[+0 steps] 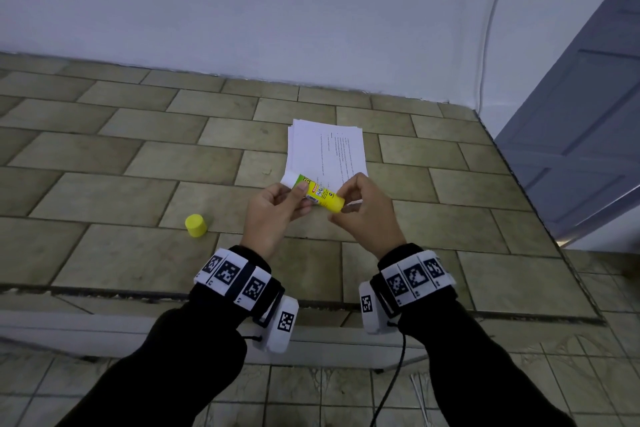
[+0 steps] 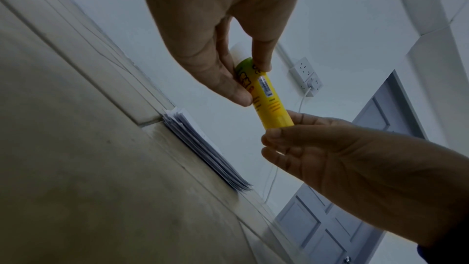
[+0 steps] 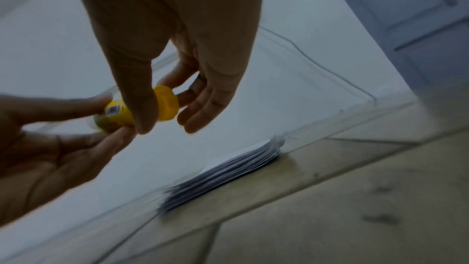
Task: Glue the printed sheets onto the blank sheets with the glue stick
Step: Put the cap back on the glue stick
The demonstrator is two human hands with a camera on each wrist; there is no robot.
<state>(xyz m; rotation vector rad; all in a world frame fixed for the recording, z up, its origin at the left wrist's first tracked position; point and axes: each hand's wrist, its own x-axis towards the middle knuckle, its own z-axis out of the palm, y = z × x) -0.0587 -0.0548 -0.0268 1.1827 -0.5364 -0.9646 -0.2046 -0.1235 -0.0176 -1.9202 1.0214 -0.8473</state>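
Observation:
A yellow glue stick [image 1: 320, 193] with its white tip bare is held in the air between both hands, above the near end of a paper stack [image 1: 323, 149]. My left hand [image 1: 277, 208] pinches the upper body of the glue stick [image 2: 266, 95] between thumb and fingers. My right hand [image 1: 360, 208] pinches the stick's yellow base end [image 3: 166, 103]. The top sheet of the stack shows printed lines. The paper stack [image 2: 203, 148] lies flat on the tiled ledge; its edges show as a paper stack [image 3: 228, 170] in the right wrist view. The yellow cap [image 1: 196, 225] stands alone on the tiles to the left.
The tiled ledge [image 1: 104, 184] runs up to a white wall [image 1: 242, 10]. A grey door [image 1: 588, 132] stands at the right. A white cable [image 1: 485, 45] hangs down the wall from a wall socket [image 2: 306, 75]. The ledge's front edge drops to a tiled floor [image 1: 311, 392].

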